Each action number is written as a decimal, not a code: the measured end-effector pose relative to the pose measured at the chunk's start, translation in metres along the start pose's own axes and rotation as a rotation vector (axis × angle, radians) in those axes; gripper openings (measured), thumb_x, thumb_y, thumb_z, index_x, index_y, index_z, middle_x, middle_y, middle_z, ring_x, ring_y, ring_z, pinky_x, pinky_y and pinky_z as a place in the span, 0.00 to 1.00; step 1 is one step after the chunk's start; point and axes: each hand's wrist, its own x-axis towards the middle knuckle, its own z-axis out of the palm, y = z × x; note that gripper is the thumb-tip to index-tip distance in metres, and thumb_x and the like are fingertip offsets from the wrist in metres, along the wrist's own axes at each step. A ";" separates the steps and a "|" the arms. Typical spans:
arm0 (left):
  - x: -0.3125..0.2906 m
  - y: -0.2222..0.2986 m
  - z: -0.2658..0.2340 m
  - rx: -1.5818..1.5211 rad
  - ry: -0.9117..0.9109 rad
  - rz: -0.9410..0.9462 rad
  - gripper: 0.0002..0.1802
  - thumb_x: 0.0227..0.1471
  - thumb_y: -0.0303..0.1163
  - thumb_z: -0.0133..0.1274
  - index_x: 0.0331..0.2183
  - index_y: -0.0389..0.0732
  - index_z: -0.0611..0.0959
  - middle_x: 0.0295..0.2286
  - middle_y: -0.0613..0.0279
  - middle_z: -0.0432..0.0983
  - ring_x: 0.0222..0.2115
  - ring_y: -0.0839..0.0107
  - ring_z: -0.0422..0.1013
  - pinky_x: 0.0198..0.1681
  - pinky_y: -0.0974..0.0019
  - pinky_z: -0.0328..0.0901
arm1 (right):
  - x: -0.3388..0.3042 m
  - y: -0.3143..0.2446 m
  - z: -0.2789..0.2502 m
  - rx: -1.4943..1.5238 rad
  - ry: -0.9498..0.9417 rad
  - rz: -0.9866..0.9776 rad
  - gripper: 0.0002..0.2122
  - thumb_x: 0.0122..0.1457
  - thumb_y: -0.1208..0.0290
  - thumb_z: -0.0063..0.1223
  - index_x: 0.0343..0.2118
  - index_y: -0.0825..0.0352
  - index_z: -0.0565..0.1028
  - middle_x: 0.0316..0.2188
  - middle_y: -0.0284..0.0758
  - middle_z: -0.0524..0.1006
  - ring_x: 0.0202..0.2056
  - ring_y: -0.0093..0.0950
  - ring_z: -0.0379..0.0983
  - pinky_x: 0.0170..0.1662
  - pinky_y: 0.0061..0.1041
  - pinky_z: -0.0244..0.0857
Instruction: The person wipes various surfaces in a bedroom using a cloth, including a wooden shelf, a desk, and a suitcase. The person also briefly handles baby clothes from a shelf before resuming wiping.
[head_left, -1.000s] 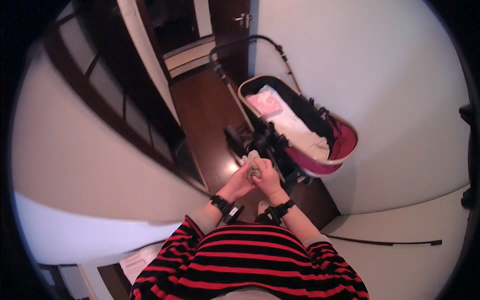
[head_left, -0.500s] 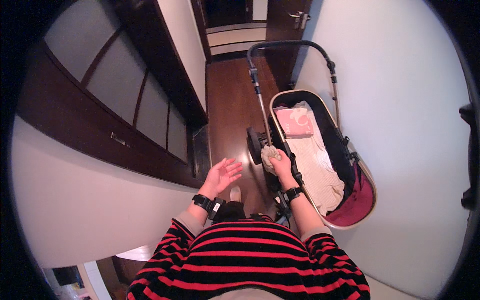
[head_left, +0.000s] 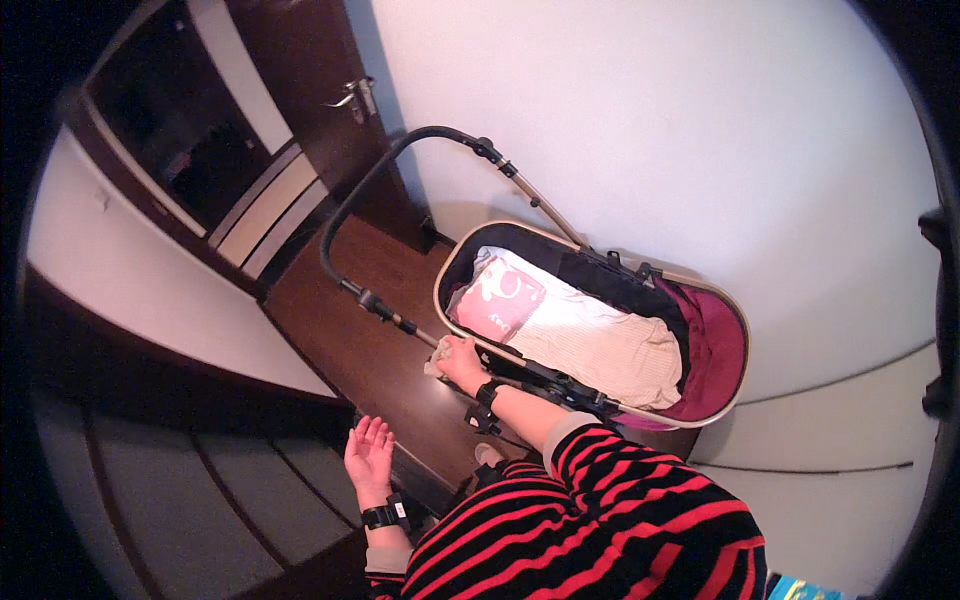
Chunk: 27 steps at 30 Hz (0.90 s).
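My right hand (head_left: 463, 366) is closed round a crumpled beige cloth (head_left: 433, 366), at the lower part of the stroller's metal handle tube. Whether the cloth presses on the tube I cannot tell. My left hand (head_left: 369, 455) hangs in the air to the left, palm up, fingers apart and holding nothing. Beside my right hand stands the stroller (head_left: 594, 262), with a black curved push handle (head_left: 350, 210) and a dark red end. In its bassinet lie a striped cream cloth (head_left: 600, 345) and a pink printed package (head_left: 500, 300).
A white wall (head_left: 640, 120) runs close behind the stroller. Farther off stands a dark door (head_left: 310, 90) with a metal lever handle (head_left: 352, 100). Dark sliding panels (head_left: 200, 490) line the near left side. Brown wood floor (head_left: 330, 300) lies beneath the stroller's handle.
My view has swung to the right, so the stroller now lies crosswise. My right hand still grips the cloth beside the tube. The left hand stays open, now lower and farther left in view.
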 end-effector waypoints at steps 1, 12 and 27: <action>0.010 0.010 -0.004 0.002 0.007 0.004 0.20 0.59 0.43 0.42 0.45 0.37 0.75 0.41 0.52 0.74 0.42 0.60 0.70 0.46 0.56 0.65 | 0.003 -0.004 0.008 -0.002 0.022 0.009 0.25 0.41 0.69 0.59 0.47 0.63 0.71 0.42 0.51 0.65 0.43 0.47 0.67 0.49 0.37 0.64; 0.018 0.074 -0.028 -0.118 0.181 0.147 0.17 0.57 0.35 0.44 0.44 0.34 0.74 0.41 0.48 0.73 0.42 0.56 0.70 0.48 0.55 0.66 | 0.061 -0.082 -0.008 0.466 -0.582 0.040 0.10 0.52 0.71 0.53 0.36 0.68 0.73 0.30 0.34 0.76 0.32 0.26 0.72 0.37 0.23 0.67; -0.009 0.195 -0.005 -0.040 0.539 0.692 0.13 0.55 0.34 0.47 0.39 0.36 0.75 0.35 0.53 0.75 0.36 0.63 0.72 0.40 0.61 0.68 | 0.102 -0.257 0.087 0.596 -1.080 -0.028 0.15 0.49 0.82 0.57 0.42 0.67 0.71 0.37 0.31 0.74 0.39 0.22 0.70 0.44 0.21 0.65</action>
